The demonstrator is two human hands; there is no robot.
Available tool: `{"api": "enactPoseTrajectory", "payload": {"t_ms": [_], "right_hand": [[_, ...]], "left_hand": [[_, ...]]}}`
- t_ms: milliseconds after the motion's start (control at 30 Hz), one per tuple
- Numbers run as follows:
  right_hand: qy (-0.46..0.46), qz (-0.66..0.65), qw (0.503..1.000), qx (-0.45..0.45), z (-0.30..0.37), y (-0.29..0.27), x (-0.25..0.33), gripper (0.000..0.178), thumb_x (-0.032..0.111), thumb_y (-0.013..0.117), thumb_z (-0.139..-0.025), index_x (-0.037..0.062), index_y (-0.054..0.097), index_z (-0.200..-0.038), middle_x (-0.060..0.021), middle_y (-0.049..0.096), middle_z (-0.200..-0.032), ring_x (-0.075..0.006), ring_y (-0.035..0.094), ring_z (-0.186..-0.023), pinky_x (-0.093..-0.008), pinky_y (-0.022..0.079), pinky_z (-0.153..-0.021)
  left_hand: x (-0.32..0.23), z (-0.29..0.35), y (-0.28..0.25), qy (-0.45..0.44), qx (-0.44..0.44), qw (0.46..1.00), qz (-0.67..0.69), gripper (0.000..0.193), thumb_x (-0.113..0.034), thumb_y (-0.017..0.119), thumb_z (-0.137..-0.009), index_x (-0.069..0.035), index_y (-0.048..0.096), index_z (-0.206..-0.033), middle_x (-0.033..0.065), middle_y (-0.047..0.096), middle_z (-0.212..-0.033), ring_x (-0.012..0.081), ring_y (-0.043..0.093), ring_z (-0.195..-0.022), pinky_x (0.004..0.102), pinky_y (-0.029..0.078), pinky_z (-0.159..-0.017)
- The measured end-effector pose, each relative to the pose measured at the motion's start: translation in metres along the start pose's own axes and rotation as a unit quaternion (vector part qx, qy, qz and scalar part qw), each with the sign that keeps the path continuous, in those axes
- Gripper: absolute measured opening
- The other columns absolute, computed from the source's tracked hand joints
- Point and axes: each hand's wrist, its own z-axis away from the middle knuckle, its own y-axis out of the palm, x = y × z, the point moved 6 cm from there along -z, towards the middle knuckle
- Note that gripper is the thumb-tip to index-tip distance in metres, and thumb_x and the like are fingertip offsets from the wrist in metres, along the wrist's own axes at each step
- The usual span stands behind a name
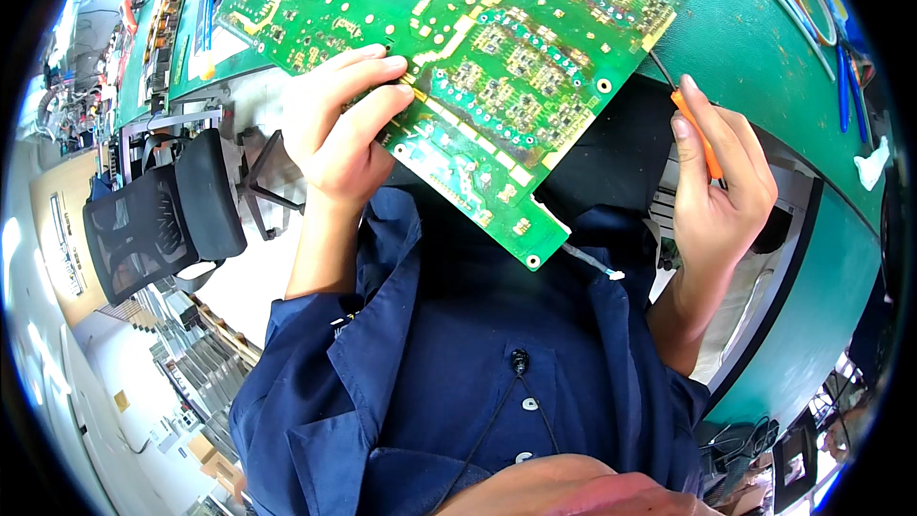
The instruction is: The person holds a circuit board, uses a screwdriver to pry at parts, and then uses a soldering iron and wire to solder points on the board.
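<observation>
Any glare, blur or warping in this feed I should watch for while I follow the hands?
Head view: bright light washes out part of the left hand; head view, middle: the circuit board looks fairly crisp, though its tiniest parts are too small to tell; head view, right: the green bench has its edge bent by the fisheye; head view, far left: the clutter looks soft.

The circuit board (468,57) is bright green with gold strips (520,175); the screwdriver's handle (710,155) is orange, the worktop (745,48) deep green, the jacket (306,401) navy, the chair (210,191) black.
</observation>
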Motion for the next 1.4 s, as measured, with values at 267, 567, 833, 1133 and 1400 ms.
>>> {"api": "enactPoseTrajectory", "payload": {"t_ms": [267,567,833,1133,1400], "right_hand": [[-0.01,0.001,1.0,-0.016,0.003,0.004,-0.002,0.03,-0.008,0.072,-0.084,0.0034,0.075,-0.112,-0.0113,0.072,-0.089,-0.0137,0.066,-0.077,-0.0221,0.05,-0.066],[0.011,0.015,1.0,-0.026,0.007,0.005,-0.008,0.031,-0.008,0.072,-0.083,0.003,0.075,-0.112,-0.0124,0.073,-0.093,-0.0164,0.069,-0.082,-0.0246,0.054,-0.073],[0.013,0.002,1.0,-0.018,0.005,0.007,-0.008,0.03,-0.008,0.072,-0.084,0.0032,0.075,-0.111,-0.0111,0.072,-0.088,-0.015,0.067,-0.079,-0.0242,0.053,-0.071],[-0.007,0.009,1.0,-0.014,0.002,0.005,-0.004,0.025,-0.009,0.072,-0.083,-0.0005,0.075,-0.107,-0.0112,0.071,-0.087,-0.0142,0.067,-0.078,-0.0224,0.051,-0.067],[-0.05,0.056,0.995,0.061,-0.024,-0.003,0.013,0.022,-0.007,0.069,-0.085,0.0017,0.076,-0.105,-0.0047,0.065,-0.08,-0.0069,0.045,-0.058,-0.0213,0.034,-0.05]], "left_hand": [[0.002,0.001,0.0,-0.009,-0.005,1.0,0.004,0.02,-0.004,0.075,-0.068,-0.009,0.071,-0.087,0.0073,0.073,-0.097,0.0268,0.072,-0.089,0.0325,0.054,-0.074],[0.003,0.002,0.001,-0.018,-0.004,1.0,0.005,0.019,-0.006,0.076,-0.067,-0.009,0.07,-0.085,0.0062,0.073,-0.097,0.0265,0.071,-0.09,0.0323,0.053,-0.073],[0.005,0.004,0.002,-0.031,-0.015,0.999,0.019,0.017,-0.004,0.075,-0.068,-0.009,0.071,-0.083,0.0067,0.073,-0.096,0.0262,0.071,-0.089,0.032,0.053,-0.074],[0.004,0.004,0.001,-0.035,-0.021,0.999,0.026,0.015,-0.003,0.074,-0.069,-0.008,0.071,-0.083,0.0069,0.074,-0.096,0.0261,0.071,-0.09,0.0318,0.053,-0.075],[0.005,0.005,0.0,-0.043,-0.032,0.998,0.027,0.012,-0.003,0.071,-0.071,-0.008,0.073,-0.082,0.0067,0.074,-0.095,0.0255,0.072,-0.09,0.0322,0.053,-0.075]]}}
